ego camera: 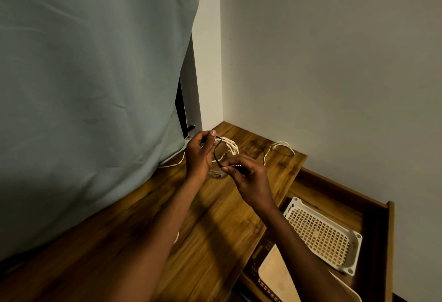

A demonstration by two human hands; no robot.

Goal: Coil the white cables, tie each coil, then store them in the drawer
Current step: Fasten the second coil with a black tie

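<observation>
Holding a white cable coil (228, 148) above the worktop (215, 218), left of the open drawer (373, 208), our left hand (199, 156) grips it; our right hand (248, 177) pinches a dark tie (216, 156).

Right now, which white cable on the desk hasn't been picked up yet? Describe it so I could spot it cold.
Start at the wooden desk top in the room's corner, then follow its far edge along the right-hand wall. There lies a loose white cable, arched in one open loop. Unlike the coiled white cable bundle gripped in the hands, nothing touches it.
</observation>
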